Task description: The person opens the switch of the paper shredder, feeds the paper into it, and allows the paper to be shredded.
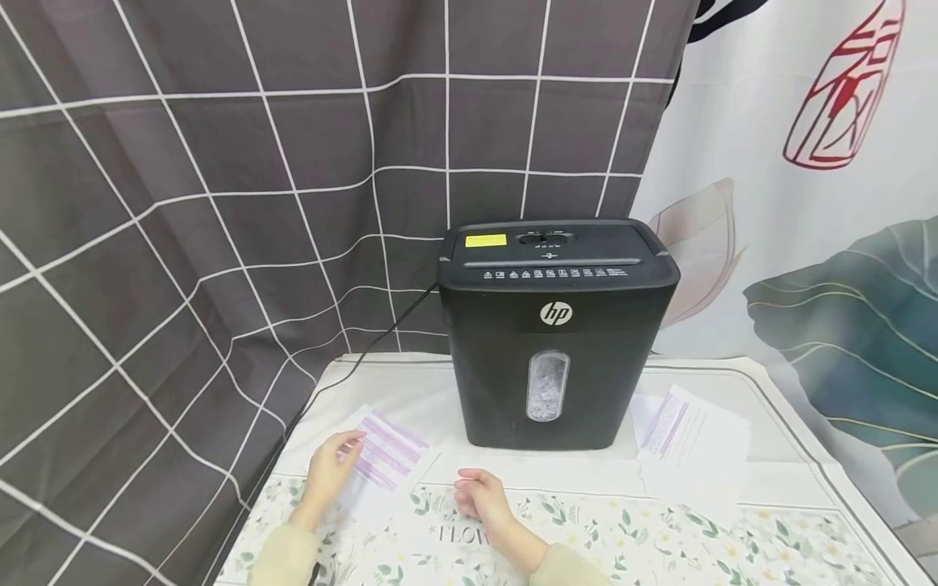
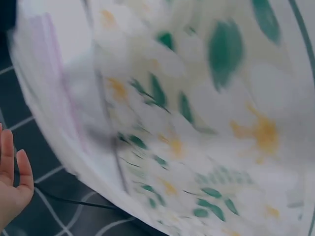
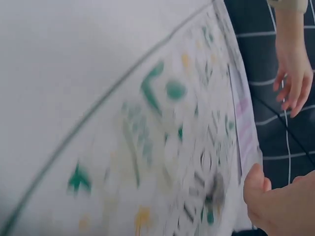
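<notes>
A black HP paper shredder (image 1: 494, 366) stands upright at the back of the table. My left hand (image 1: 333, 470) hovers by the left edge of a sheet of paper (image 1: 396, 449) printed with purple bands. Its fingers (image 2: 7, 152) hang loosely bent with nothing between them, as the right wrist view also shows. In front of the shredder, my right hand (image 1: 485, 500) is raised above the floral tablecloth (image 1: 586, 521), fingers relaxed and holding nothing. To the shredder's right lie overlapping printed sheets (image 1: 699, 448).
A black cable (image 1: 374, 338) runs from the shredder's left side down past the table's left edge. Behind hangs a dark grid-patterned curtain (image 1: 308, 146), with a white printed cloth (image 1: 740, 122) on the right. A yellow label (image 1: 485, 241) marks the shredder's top.
</notes>
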`<state>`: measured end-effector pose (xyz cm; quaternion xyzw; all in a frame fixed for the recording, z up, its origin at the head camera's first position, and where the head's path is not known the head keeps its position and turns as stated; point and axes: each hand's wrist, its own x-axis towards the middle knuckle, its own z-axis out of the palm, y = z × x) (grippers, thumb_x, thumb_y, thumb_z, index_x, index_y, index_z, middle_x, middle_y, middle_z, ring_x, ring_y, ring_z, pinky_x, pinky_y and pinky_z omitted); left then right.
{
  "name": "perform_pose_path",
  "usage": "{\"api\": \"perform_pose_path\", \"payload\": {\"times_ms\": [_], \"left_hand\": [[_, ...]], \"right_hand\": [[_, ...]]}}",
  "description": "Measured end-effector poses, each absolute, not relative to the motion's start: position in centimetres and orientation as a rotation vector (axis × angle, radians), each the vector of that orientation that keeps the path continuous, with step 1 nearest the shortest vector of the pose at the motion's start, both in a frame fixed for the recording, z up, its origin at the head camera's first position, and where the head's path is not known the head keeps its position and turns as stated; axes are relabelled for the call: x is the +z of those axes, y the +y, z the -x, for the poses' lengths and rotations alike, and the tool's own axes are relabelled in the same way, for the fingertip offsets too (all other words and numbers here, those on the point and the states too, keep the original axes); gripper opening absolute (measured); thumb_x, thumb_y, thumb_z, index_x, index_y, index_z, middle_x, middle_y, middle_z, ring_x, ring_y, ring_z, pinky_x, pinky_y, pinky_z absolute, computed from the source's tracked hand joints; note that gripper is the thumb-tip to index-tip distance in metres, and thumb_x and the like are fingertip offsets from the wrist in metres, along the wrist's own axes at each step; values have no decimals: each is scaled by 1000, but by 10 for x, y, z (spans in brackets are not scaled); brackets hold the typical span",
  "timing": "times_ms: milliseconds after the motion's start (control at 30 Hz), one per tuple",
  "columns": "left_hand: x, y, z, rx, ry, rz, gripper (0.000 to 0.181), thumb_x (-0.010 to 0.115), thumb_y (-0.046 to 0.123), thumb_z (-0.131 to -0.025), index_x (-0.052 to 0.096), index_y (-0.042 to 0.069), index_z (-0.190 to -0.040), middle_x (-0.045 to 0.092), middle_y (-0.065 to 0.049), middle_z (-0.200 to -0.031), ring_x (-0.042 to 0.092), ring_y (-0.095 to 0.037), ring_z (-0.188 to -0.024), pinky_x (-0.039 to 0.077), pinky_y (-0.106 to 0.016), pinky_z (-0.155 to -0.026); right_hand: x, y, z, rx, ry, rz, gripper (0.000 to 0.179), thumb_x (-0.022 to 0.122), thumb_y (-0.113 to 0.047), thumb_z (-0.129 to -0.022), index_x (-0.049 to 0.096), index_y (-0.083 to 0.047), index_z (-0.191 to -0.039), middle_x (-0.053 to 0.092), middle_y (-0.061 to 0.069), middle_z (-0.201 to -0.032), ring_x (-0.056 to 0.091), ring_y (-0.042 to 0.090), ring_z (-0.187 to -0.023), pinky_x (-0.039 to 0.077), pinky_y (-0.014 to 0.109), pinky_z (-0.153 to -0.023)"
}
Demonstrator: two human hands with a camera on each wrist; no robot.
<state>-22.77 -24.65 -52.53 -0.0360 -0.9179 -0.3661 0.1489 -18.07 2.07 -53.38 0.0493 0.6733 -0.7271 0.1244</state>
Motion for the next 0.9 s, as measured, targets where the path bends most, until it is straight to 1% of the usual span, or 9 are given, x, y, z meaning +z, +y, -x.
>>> {"api": "perform_pose_path", "payload": {"times_ms": [67, 200, 300, 400, 567, 667, 767, 833, 900], "left_hand": [[-529, -255, 231, -1011, -2659, 89, 22, 59, 8, -90, 64, 1, -111, 67, -14, -100, 62, -26, -88, 52, -40, -78], [-528, -269, 236, -927, -2721, -12, 26, 56, 10, -91, 61, -1, -115, 65, -20, -103, 62, -35, -94, 51, -48, -80], [-526, -278, 241, -796, -2754, -115, 31, 58, 10, -89, 59, -4, -117, 62, -27, -107, 60, -42, -95, 50, -51, -78], [-528, -287, 247, -639, -2809, -192, 39, 60, 12, -87, 54, -5, -121, 56, -34, -114, 56, -49, -97, 48, -57, -76], [-530, -296, 255, -589, -2959, -260, 53, 60, 17, -87, 41, -5, -131, 44, -38, -126, 47, -57, -109, 41, -67, -84], [-528, -298, 259, -573, -3045, -254, 58, 61, 19, -87, 38, -6, -133, 40, -38, -130, 42, -58, -114, 37, -70, -88], [-528, -300, 261, -539, -3126, -234, 62, 60, 22, -87, 33, -6, -136, 31, -39, -137, 32, -61, -123, 31, -74, -92], [-527, -301, 261, -543, -3172, -224, 66, 58, 24, -88, 28, -5, -139, 22, -40, -143, 22, -63, -128, 25, -77, -94], [-527, -300, 261, -558, -3206, -212, 69, 56, 27, -90, 23, -4, -142, 12, -40, -145, 11, -65, -130, 19, -79, -95]], "right_hand": [[-535, 13, 179, -2131, 1881, -181, 43, 46, -2, -86, 44, 15, -125, 60, 27, -111, 65, 16, -85, 55, 35, -82], [-536, 2, 178, -2132, 1733, -237, 45, 43, -4, -92, 35, 17, -131, 55, 30, -118, 64, 29, -100, 52, 39, -90], [-536, -4, 176, -2117, 1627, -266, 47, 41, -3, -93, 31, 17, -134, 51, 33, -123, 58, 38, -112, 48, 45, -96], [-538, -10, 172, -2099, 1535, -284, 48, 38, -4, -95, 26, 19, -135, 46, 36, -127, 49, 45, -121, 42, 50, -101], [-545, -17, 164, -2117, 1419, -317, 52, 33, -11, -99, 17, 22, -136, 37, 39, -132, 36, 51, -128, 36, 55, -104], [-546, -22, 162, -2152, 1358, -329, 57, 35, -13, -98, 13, 21, -138, 34, 39, -133, 33, 51, -129, 35, 56, -105], [-546, -26, 161, -2184, 1300, -324, 62, 38, -12, -96, 8, 19, -139, 32, 39, -134, 31, 52, -130, 34, 57, -105], [-546, -27, 162, -2202, 1254, -312, 64, 39, -12, -95, 5, 18, -140, 30, 39, -135, 29, 52, -131, 33, 58, -106], [-547, -28, 162, -2214, 1211, -287, 65, 39, -13, -96, 1, 17, -140, 26, 40, -137, 25, 54, -132, 30, 59, -107]]}}
